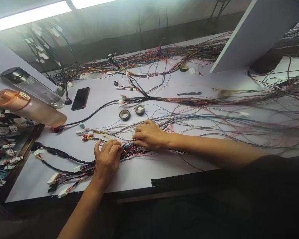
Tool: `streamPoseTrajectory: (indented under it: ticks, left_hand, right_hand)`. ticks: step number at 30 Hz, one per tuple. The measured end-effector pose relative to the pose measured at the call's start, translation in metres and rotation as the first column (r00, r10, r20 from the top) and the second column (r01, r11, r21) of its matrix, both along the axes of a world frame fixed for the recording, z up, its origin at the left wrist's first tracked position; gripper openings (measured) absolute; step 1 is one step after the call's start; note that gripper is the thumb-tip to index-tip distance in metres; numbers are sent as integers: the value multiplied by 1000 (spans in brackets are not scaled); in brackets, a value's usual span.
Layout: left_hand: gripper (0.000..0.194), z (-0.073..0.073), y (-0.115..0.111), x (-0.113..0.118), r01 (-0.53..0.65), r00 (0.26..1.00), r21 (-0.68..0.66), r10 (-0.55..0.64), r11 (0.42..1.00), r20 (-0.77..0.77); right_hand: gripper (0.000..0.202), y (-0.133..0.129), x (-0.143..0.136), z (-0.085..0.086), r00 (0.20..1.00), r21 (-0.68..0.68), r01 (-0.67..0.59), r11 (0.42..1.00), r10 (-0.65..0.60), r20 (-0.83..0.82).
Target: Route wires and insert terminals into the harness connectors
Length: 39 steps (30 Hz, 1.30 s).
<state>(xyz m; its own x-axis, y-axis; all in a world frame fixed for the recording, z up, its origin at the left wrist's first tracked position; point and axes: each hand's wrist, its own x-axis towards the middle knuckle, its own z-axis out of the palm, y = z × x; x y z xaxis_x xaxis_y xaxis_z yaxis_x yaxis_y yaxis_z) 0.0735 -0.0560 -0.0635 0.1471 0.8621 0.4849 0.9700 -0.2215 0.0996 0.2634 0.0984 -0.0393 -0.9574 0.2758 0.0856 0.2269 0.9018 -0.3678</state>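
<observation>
**Bundle of wires lay near the front edge of the bench**

In the head view, the left hand rested palm down over the bundle, its fingers bent and its thumb held apart. The fingertips met the wires, but how firmly they had hold of them could not be told. The right hand was just beside it, toward the bench's right edge, with fingers curled close together and tips at the wires; whether they pinched any was hidden.

From under the left hand, black-wrapped cables spread toward the left edge. White plugs on their ends lay close to the front left corner.

Beyond the right hand, toward the far edge, two tape rolls lay side by side, and a second harness stretched from near the left edge toward the right one. A dark blade lay just past that harness.

Near the left edge were a phone, a clear bottle and a peach bottle. More wires ran along the far edge.
</observation>
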Motion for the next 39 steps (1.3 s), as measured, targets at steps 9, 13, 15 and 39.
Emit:
streamPoseTrajectory:
  ticks: [9,13,15,39]
  left_hand:
    - [48,-4,-4,3,-33,999,-12,33,999,-39]
    - [35,-8,-5,1,2,1000,35,-1,999,-25]
    - [35,-10,-6,2,0,1000,69,0,998,0]
    - [44,-15,-4,3,39,998,167,-45,985,36]
  right_hand:
    - [14,-2,5,8,986,-52,-150,987,146,-78]
    - [18,6,4,6,983,-120,-158,980,145,-115]
    - [19,13,3,6,992,-169,-94,981,78,-103]
    - [20,45,3,24,920,-298,386,873,-389,54]
